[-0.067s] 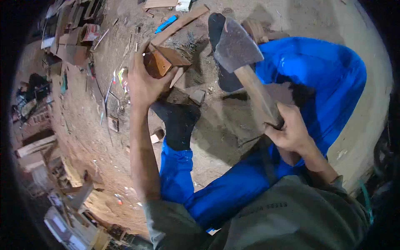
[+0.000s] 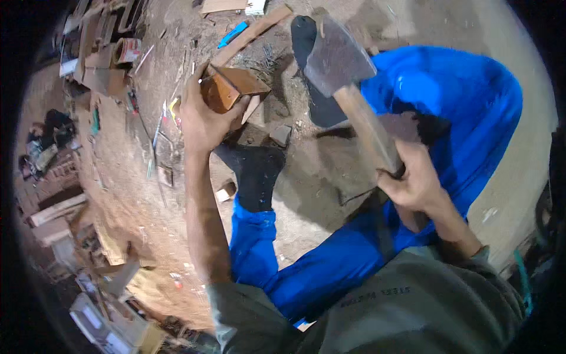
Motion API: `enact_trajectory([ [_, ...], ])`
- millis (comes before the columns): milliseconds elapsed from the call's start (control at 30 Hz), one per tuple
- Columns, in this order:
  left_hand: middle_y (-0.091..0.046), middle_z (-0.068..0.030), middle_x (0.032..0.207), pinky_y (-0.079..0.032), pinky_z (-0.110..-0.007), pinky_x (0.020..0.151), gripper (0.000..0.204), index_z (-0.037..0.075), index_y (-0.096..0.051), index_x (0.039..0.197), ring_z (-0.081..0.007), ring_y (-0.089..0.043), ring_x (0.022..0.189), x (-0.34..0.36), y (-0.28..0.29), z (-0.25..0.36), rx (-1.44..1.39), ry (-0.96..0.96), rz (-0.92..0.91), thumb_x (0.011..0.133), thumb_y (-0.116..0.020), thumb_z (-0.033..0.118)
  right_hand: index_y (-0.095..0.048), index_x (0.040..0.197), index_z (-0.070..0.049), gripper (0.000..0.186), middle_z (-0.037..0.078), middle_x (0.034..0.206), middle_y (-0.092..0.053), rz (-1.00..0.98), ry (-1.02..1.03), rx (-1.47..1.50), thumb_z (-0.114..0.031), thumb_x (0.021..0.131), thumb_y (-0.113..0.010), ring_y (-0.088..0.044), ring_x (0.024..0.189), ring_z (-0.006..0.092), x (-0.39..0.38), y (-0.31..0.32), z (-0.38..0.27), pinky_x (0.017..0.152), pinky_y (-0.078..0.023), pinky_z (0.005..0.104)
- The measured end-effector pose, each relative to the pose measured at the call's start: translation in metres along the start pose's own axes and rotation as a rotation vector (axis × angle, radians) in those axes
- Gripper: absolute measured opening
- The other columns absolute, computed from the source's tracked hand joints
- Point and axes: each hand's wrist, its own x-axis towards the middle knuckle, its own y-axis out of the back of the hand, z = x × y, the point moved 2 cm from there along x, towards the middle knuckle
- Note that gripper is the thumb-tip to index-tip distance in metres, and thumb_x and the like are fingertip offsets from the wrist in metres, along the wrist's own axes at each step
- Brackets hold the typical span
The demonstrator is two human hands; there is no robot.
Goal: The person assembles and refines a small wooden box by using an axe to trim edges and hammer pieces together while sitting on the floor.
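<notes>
My left hand [image 2: 203,121] is wrapped round a brown wooden piece [image 2: 244,79], with two flat faces meeting at an edge and small dark marks on one face. It is held above my left foot. My right hand [image 2: 413,180] grips the wooden handle of a hatchet [image 2: 341,59] close to its lower end. The hatchet's broad, dull metal blade is raised to the right of the wooden piece, apart from it, over my right foot. Under the wooden piece, a pale wood sliver [image 2: 250,110] and a small grey block [image 2: 280,135] show.
Sitting on the dirt floor, I have both blue-trousered legs [image 2: 342,253] bent round the work spot. Beyond lie a wood strip [image 2: 253,35] and a blue marker-like object [image 2: 233,34]. Wood scraps and a round container [image 2: 127,51] crowd the left side. A wood offcut [image 2: 225,192] lies beside my left ankle.
The wooden piece has turned slightly in my left hand, showing more of its upper face. The hatchet blade has shifted a little; both grips are the same.
</notes>
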Motion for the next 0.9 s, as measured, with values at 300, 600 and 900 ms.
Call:
enact_trajectory([
  [300, -0.063, -0.0213, 0.129, -0.052, -0.043, 0.103, 0.099, -0.002, -0.048, 0.142, -0.0307, -0.064, 0.119, -0.029, 0.000, 0.000, -0.258, -0.082, -0.155, 0.060, -0.097, 0.021, -0.059, 0.090, 0.006, 0.027, 0.022, 0.071, -0.056, 0.108, -0.133, 0.223, -0.013, 0.075, -0.072, -0.054, 0.059, 0.0299, 0.000, 0.008, 0.040, 0.060, -0.044, 0.0417],
  [600, -0.052, -0.0190, 0.145, -0.048, -0.044, 0.110, 0.107, 0.000, -0.039, 0.150, -0.0308, -0.056, 0.130, -0.028, 0.005, 0.003, -0.282, -0.063, -0.232, 0.061, -0.097, 0.009, -0.061, 0.115, 0.007, 0.040, 0.008, 0.095, -0.065, -0.030, -0.289, 0.468, -0.007, 0.079, -0.069, -0.058, 0.092, 0.0133, 0.016, 0.018, 0.048, 0.084, -0.049, 0.0332],
  [900, -0.043, -0.0234, 0.153, -0.039, -0.053, 0.116, 0.128, 0.000, -0.029, 0.157, -0.0359, -0.043, 0.143, -0.022, 0.034, 0.009, -0.634, 0.310, -0.104, 0.063, -0.093, 0.060, -0.055, 0.132, 0.011, 0.058, 0.018, 0.109, -0.067, -0.016, -0.158, 0.507, -0.007, 0.079, -0.070, -0.064, 0.101, 0.0238, 0.031, 0.012, 0.068, 0.093, -0.049, 0.0362],
])
